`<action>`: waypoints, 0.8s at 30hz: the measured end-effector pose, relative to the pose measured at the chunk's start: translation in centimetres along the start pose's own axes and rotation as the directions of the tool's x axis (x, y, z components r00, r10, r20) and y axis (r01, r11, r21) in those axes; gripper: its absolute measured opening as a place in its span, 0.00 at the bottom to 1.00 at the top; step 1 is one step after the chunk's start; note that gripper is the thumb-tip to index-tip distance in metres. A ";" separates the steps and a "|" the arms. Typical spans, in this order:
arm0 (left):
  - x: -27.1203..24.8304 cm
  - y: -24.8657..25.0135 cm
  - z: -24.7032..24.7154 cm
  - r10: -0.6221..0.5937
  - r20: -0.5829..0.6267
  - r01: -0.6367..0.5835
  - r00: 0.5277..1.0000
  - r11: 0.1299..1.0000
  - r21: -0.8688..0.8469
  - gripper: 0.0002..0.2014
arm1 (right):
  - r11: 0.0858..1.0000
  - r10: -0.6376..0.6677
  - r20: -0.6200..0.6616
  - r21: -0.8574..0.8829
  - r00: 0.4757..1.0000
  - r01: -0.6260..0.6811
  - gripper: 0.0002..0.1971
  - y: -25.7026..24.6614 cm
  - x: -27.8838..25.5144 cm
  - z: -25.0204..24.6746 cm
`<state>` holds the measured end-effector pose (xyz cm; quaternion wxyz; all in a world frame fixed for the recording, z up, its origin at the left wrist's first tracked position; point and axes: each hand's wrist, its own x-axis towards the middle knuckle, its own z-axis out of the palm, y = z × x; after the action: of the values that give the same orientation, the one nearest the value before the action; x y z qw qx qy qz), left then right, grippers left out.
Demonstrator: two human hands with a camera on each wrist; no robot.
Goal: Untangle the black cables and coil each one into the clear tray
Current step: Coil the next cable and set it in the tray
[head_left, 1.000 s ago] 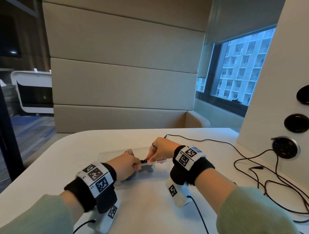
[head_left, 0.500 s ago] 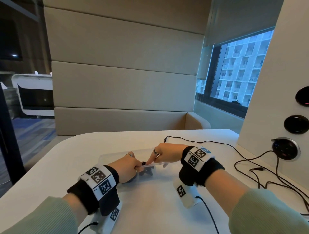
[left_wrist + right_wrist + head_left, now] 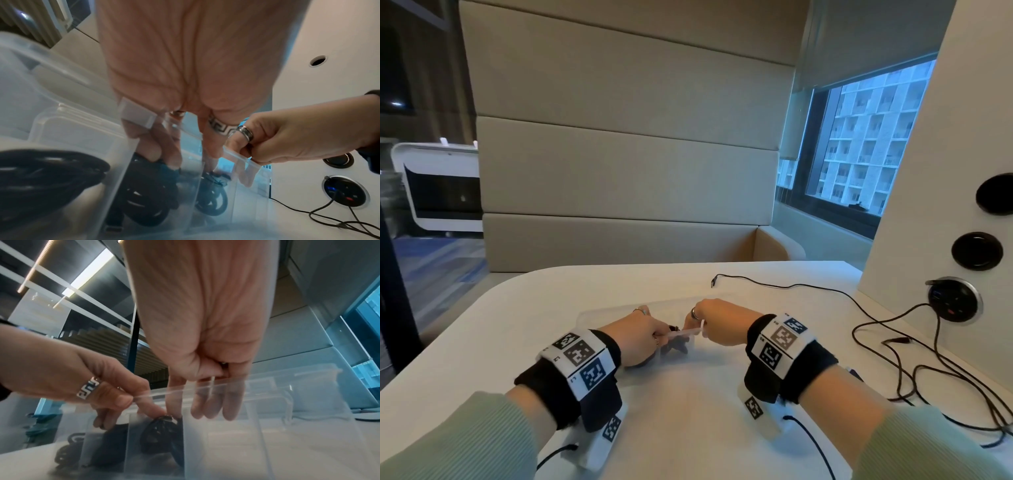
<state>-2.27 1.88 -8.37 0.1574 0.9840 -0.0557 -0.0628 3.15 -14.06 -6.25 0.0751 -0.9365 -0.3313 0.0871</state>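
The clear tray (image 3: 602, 320) sits on the white table, split into compartments. Black coiled cables lie in it (image 3: 148, 203) (image 3: 162, 434) (image 3: 678, 346). My left hand (image 3: 654, 337) pinches the tray's near rim (image 3: 144, 395) between thumb and forefinger, its other fingers reaching down inside onto a coil. My right hand (image 3: 697, 323) pinches the same rim (image 3: 236, 154) a little to the right, fingers (image 3: 207, 402) behind the clear wall; a thin white strip (image 3: 212, 381) shows at its thumb. A loose black cable (image 3: 774, 284) runs across the table beyond the tray.
Tangled black cables (image 3: 928, 370) lie at the right, one plugged into a round socket (image 3: 955, 303) in the side panel. Two dark round fittings (image 3: 977, 251) sit above it. An upholstered bench stands behind the table. Wrist-camera leads trail near the front edge.
The hands have drawn slightly apart along the tray's near rim, the right one shifting rightward. The black coil that was between the fingers now lies lower in the tray.
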 end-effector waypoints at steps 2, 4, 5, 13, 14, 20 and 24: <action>0.1 0.1 -0.1 -0.021 0.004 0.021 1.000 1.000 0.007 0.15 | 1.000 0.008 0.005 0.001 1.000 -0.008 0.22 -0.2 0.1 0.2; 0.0 0.1 -0.2 -0.024 0.008 0.024 1.000 1.000 0.006 0.15 | 1.000 0.017 0.004 0.008 1.000 -0.017 0.24 -0.2 -0.1 0.4; -0.1 0.1 -0.3 -0.020 0.003 0.020 1.000 1.000 -0.001 0.15 | 0.999 0.012 -0.027 0.035 1.000 -0.011 0.25 0.0 -0.6 0.3; -0.6 0.7 -0.5 -0.074 -0.164 0.060 0.984 0.994 -0.092 0.13 | 0.944 0.328 -0.196 0.099 0.924 -0.314 0.16 7.5 -10.0 -4.9; -0.6 1.1 -0.6 -0.071 -0.175 0.058 0.982 0.995 -0.076 0.14 | 0.913 0.405 -0.130 0.004 0.905 -0.408 0.18 8.8 -11.1 -4.8; -1.4 3.6 -0.2 -0.073 -0.174 0.053 0.982 0.992 -0.116 0.16 | 0.688 0.644 0.116 -0.520 0.756 -0.506 0.14 13.6 -14.4 0.1; -2.4 4.7 0.0 -0.089 -0.216 0.096 0.972 0.995 0.025 0.16 | 0.729 0.573 0.020 -0.470 0.819 -0.498 0.14 13.5 -15.0 0.5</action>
<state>-5.07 -2.22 -6.65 0.1422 0.9891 0.0064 0.0375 -0.24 -33.97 -7.68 -0.1967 -0.9730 -0.0622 0.1038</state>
